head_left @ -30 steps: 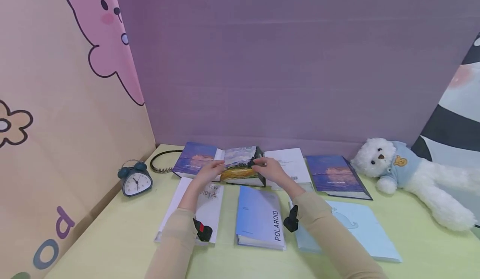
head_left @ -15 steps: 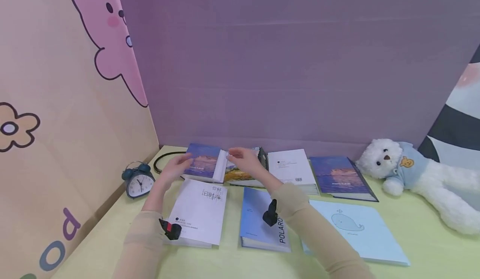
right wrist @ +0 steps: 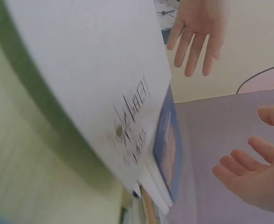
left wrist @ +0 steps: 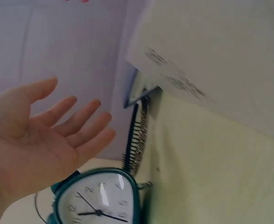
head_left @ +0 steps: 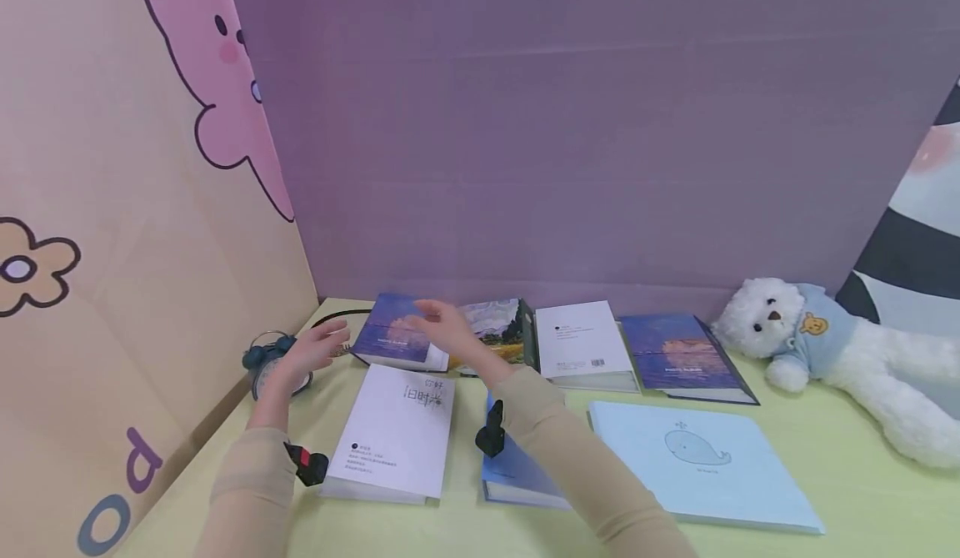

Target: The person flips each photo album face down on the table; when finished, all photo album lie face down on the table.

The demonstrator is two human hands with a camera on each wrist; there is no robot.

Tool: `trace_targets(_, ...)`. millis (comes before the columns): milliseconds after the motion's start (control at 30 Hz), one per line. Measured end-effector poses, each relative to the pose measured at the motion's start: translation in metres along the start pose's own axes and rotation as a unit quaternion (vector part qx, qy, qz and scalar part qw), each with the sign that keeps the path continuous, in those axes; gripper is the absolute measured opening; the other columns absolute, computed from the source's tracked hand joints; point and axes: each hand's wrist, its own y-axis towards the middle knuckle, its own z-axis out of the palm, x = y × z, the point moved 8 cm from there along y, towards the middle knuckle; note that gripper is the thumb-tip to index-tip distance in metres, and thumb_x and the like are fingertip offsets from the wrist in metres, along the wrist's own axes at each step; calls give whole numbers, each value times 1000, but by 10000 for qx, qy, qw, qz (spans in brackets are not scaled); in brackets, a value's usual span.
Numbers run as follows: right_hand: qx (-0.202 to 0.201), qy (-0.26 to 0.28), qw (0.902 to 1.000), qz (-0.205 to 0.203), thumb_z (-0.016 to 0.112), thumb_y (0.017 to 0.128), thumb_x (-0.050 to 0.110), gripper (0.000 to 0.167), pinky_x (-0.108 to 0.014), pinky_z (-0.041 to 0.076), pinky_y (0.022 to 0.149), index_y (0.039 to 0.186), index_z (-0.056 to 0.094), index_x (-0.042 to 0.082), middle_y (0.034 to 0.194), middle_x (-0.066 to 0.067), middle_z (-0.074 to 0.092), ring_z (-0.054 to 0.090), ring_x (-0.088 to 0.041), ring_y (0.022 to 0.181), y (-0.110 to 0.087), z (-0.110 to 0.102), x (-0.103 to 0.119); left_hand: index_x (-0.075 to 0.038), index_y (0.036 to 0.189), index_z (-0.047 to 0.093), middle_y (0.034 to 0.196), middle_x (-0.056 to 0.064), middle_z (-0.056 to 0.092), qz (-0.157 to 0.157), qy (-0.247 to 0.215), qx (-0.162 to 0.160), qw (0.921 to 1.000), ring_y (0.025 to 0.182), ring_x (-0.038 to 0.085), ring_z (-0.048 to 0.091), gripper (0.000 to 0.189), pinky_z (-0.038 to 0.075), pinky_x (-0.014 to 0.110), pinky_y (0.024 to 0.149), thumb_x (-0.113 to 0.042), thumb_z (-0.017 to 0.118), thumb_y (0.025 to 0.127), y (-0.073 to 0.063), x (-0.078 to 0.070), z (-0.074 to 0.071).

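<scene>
My left hand (head_left: pixel 306 356) hovers in front of the teal alarm clock (head_left: pixel 266 366), fingers extended and holding nothing. In the left wrist view its palm faces the clock and a black toothed headband (left wrist: pixel 136 137). My right hand (head_left: pixel 448 329) hangs over the edge of a purple-blue photo album (head_left: pixel 390 337), partly covering it in the head view. Its fingers are slightly bent with nothing between them. Right of it lies an album with a painted landscape cover (head_left: pixel 498 329). Nearer to me is a white album (head_left: pixel 393 433), below and between the hands.
A blue album (head_left: pixel 517 475) lies partly under my right forearm. To its right is a pale blue whale album (head_left: pixel 705 458). Behind stand a white-backed album (head_left: pixel 581 341) and another purple-blue photo album (head_left: pixel 678 349). A white plush bear (head_left: pixel 825 349) lies at the right, against the wall.
Both hands have left the landscape-cover album and moved left. The left hand now sits before the clock, the right hand over the purple-blue album. The landscape-cover album now lies lower.
</scene>
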Motion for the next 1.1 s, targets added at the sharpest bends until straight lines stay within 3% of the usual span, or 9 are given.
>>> trace_targets(300, 455, 52, 9972, 589, 54, 95, 36, 59, -48, 37, 107, 145, 36, 12, 150, -10, 36, 38, -31, 134, 0, 30, -18, 1, 149, 16, 151, 29, 19, 28, -277, 365, 9989, 139, 42, 21, 58, 24, 53, 112, -27, 37, 103, 4, 26, 9)
trace_targets(500, 859, 29, 9946, 573, 57, 94, 26, 60, -52, 32, 109, 147, 32, 12, 155, -13, 21, 29, -36, 138, 1, 45, -28, 4, 148, 10, 149, 31, 21, 18, -222, 517, 9984, 137, 43, 25, 61, 27, 52, 111, -27, 36, 103, 11, 39, 12)
trace_targets(667, 806, -433, 9876, 1275, 62, 89, 37, 76, -51, 29, 111, 148, 25, 6, 153, -19, 24, 24, -36, 140, -5, 53, -41, 10, 146, 12, 148, 32, 22, -43, -352, 684, 9970, 137, 42, 27, 62, 26, 49, 112, -25, 37, 103, 16, 48, 16)
trace_targets(767, 809, -573, 9830, 1544, 62, 88, 41, 82, -51, 27, 112, 149, 21, 4, 153, -20, 23, 23, -36, 141, -9, 55, -44, 11, 146, 11, 148, 33, 23, -20, -377, 837, 9958, 137, 42, 27, 61, 27, 50, 112, -23, 38, 102, 18, 48, 19)
trace_targets(1100, 880, -430, 9827, 1575, 58, 91, 39, 75, -51, 30, 110, 149, 23, 5, 153, -17, 25, 26, -35, 140, -4, 49, -52, 8, 147, 5, 154, 27, 9, 202, -770, 942, 9924, 140, 40, 19, 62, 25, 51, 112, -13, 40, 101, 25, 41, 19)
